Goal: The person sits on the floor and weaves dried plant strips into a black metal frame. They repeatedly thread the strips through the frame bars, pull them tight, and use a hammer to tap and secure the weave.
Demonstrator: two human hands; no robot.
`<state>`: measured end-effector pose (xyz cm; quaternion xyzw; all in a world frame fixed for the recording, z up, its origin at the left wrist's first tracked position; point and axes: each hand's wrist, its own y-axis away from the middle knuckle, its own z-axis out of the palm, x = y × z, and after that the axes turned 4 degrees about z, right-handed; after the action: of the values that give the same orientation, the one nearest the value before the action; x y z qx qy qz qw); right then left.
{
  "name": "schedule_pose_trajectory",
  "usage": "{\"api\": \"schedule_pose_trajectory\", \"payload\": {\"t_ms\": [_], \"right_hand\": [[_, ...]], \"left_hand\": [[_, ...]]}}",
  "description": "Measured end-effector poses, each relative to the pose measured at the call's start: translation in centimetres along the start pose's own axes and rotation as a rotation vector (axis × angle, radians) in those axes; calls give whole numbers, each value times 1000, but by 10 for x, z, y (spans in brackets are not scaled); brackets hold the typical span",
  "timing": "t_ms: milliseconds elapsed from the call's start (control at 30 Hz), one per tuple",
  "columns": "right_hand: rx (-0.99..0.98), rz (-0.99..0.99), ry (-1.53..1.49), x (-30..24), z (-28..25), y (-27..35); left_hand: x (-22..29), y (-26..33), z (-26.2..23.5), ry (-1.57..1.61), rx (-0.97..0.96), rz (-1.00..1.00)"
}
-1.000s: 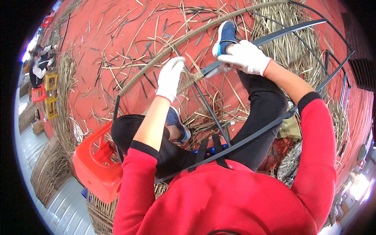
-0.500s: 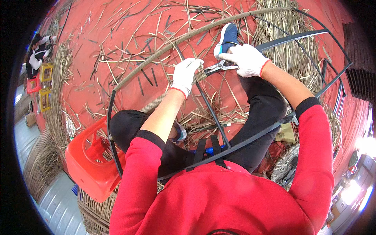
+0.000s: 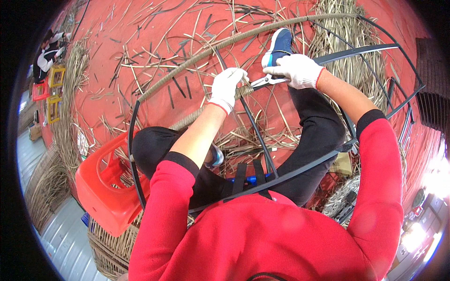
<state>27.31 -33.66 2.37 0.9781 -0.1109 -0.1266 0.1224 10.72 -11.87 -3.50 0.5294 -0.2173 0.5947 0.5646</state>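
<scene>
Far left: orange plastic stool (image 3: 105, 187) tipped beside the person's knee, woven panels (image 3: 110, 248) below it, yellow frames (image 3: 55, 91) and another person (image 3: 47, 51) well apart at the rim. No bearing on the work in hand.

Centre-left: left hand (image 3: 227, 86), white glove, closed around the wrapped rattan bar (image 3: 201, 114) right at the cutting point. Risk: gloved fingers (image 3: 236, 75) sit just beside the blades; if the bar rolls or the wrap slips, blades could nip the glove. Grip looks firm, but margin is slim.

Centre: pliers-type cutters (image 3: 265, 81) meet the bar where a dark metal frame rod (image 3: 255, 131) crosses it. Risk: cutters may bite the rod instead of the strand; a strand under tension could whip loose and unwind.

Right: right hand (image 3: 300, 70), gloved, clenched on the cutter handles; blades appear near shut, cannot tell exactly. Blue shoe (image 3: 279, 44) rests just behind the hands, near the outer wrapped hoop (image 3: 225, 42). Loose strips litter the red floor (image 3: 140, 28): slip and snag hazard for that foot.

Vs. earlier frames: left hand has slid rightward along the bar, from apart to just beside the cutters. Right hand and shoe much as before. Stool position unchanged.
</scene>
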Motion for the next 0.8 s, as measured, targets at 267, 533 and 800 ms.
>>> {"api": "schedule_pose_trajectory", "payload": {"t_ms": [267, 533, 800], "right_hand": [[-39, 120, 49, -4, 2, 5], [678, 735, -365, -27, -37, 133], [1190, 1259, -679, -112, 9, 392]], "left_hand": [[2, -14, -12, 253, 237, -167], [27, 28, 0, -1519, 122, 767], [16, 46, 23, -1939, -340, 676]]}}
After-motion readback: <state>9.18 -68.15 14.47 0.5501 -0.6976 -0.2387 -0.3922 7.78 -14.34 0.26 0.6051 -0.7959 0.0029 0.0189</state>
